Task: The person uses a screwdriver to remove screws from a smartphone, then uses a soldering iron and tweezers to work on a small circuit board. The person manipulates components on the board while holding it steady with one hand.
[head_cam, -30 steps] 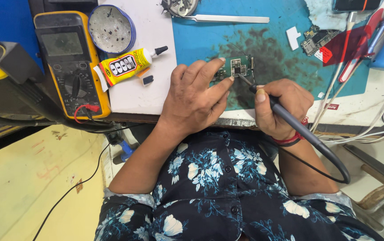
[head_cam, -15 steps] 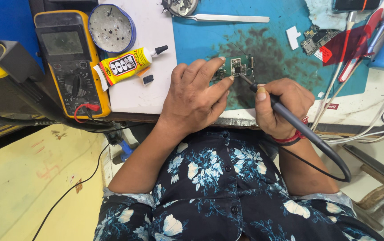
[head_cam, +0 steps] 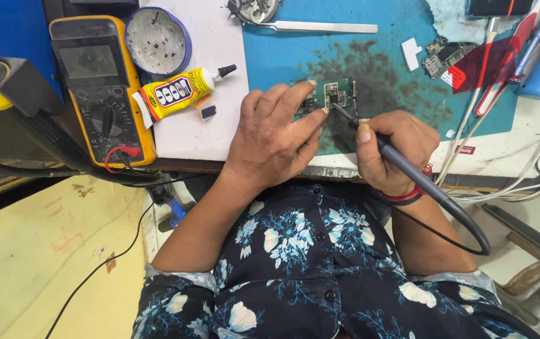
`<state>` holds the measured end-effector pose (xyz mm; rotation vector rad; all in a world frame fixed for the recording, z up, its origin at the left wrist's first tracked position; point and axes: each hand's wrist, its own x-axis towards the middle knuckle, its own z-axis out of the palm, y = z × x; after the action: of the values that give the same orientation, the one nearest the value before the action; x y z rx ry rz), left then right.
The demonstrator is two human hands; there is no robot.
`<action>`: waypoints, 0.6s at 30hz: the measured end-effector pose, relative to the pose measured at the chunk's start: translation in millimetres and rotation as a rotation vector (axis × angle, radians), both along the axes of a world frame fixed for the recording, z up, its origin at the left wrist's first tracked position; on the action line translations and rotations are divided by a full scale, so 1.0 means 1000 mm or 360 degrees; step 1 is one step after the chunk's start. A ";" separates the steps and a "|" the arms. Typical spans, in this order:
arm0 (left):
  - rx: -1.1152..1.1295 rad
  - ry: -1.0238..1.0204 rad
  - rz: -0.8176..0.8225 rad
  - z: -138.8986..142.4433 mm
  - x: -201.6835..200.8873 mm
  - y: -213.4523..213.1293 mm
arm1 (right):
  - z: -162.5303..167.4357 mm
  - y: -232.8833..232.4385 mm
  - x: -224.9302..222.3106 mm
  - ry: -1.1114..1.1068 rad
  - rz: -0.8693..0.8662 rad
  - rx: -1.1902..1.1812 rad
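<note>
Green, the small circuit board [head_cam: 331, 95] lies on the stained teal mat [head_cam: 402, 94] atop the counter [head_cam: 508, 157]. Left hand [head_cam: 273, 141] pins its near edge, grip closed on the board with fingertips. Right hand [head_cam: 390, 147] has its grip wrapped around a black soldering iron [head_cam: 408, 169], tip touching the board. A yellow multimeter [head_cam: 97, 88] and glue tube [head_cam: 179, 91] sit well apart to the left.

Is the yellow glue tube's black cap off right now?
No, the yellow glue tube lies on the white sheet with its black cap on the nozzle.
</note>
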<state>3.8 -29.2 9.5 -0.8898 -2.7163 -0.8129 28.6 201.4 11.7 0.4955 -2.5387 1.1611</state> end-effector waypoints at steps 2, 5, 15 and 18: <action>-0.0003 0.0002 -0.0001 0.001 0.000 0.000 | 0.000 0.000 0.000 -0.0002 0.0007 -0.0007; 0.0006 0.0003 -0.0002 0.001 0.000 0.000 | 0.000 0.001 0.001 -0.0008 0.0012 -0.0018; 0.0072 -0.0021 -0.0045 0.006 -0.005 0.000 | -0.003 0.004 0.010 -0.0083 -0.0173 -0.0054; 0.0079 -0.0040 -0.0016 0.008 -0.004 0.001 | -0.007 0.001 0.010 -0.0105 -0.0183 -0.0205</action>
<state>-0.4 -28.1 17.5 -0.8895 -2.7024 -0.8954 38.6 202.7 5.1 0.2808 -2.4897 1.3075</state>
